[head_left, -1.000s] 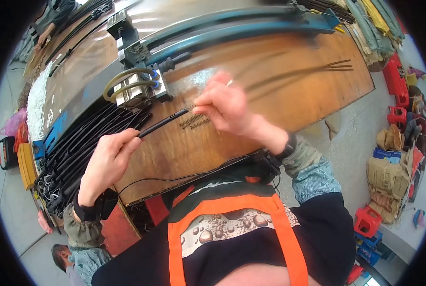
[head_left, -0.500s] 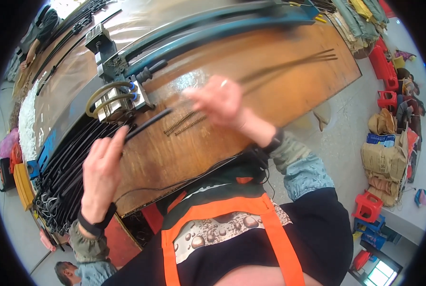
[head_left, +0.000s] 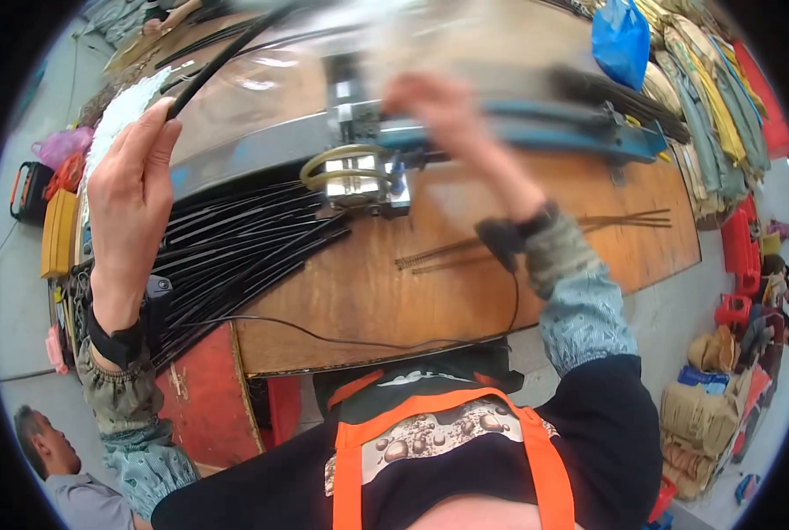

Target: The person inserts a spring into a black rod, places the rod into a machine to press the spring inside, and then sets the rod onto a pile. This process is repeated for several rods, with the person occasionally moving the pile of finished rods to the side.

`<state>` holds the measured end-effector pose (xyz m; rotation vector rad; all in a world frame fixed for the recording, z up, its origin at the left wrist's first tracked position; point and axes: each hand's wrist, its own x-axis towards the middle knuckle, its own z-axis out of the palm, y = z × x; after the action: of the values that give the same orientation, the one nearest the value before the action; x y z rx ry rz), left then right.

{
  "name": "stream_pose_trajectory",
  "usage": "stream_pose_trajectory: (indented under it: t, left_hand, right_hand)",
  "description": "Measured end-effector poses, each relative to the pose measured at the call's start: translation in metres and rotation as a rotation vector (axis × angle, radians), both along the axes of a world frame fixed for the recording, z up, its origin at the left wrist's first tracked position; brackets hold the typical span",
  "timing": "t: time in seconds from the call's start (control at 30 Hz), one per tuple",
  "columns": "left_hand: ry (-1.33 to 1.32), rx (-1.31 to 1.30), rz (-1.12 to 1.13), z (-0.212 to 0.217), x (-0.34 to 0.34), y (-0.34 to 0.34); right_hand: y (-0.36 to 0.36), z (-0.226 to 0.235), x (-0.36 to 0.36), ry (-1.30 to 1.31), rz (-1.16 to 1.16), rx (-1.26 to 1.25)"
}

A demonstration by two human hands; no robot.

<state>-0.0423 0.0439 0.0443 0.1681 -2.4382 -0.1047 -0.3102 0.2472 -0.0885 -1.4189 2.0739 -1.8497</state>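
My left hand [head_left: 134,199] is raised at the left, pinching the end of a long black rod [head_left: 222,64] between thumb and fingers. The rod slants up and away to the right, out of the picture. My right hand [head_left: 443,110] reaches over the far side of the machine and is smeared by motion; its fingers cannot be read. Below it sits the machine's metal clamp block [head_left: 356,181] with yellowish hoses [head_left: 324,159]. A blue rail [head_left: 545,132] runs off to the right from the block. Several black rods [head_left: 227,243] lie fanned out between my left hand and the block.
Thin rods with coiled springs [head_left: 434,257] lie on the wooden tabletop [head_left: 341,305], and a black cable [head_left: 324,336] crosses its near side. A blue plastic bag [head_left: 620,42] rests at the far right. Another person [head_left: 48,446] is at the lower left.
My left hand has risen and moved left, with the black rod swung up and away. My right hand has moved farther off, over the machine. The whole view has shifted.
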Motion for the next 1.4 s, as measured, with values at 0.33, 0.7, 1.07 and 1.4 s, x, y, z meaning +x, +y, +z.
stream_pose_trajectory:
  t: [0.33,0.7,1.07,1.4]
  left_hand:
    - [-0.089,0.131,0.223,-0.031,0.052,-0.045]
    - [-0.166,0.090,0.207,-0.049,0.040,-0.066]
    - [-0.152,-0.025,-0.229,-0.102,-0.085,-0.032]
    - [-0.220,0.036,-0.282,-0.112,-0.121,-0.022]
  right_hand:
    - [-0.079,0.014,-0.007,0.393,0.187,0.365]
    - [-0.095,0.010,-0.004,0.905,0.093,0.425]
    - [0.119,0.005,-0.092,0.844,-0.337,0.303]
    - [0.108,-0.015,-0.089,0.657,-0.348,0.411]
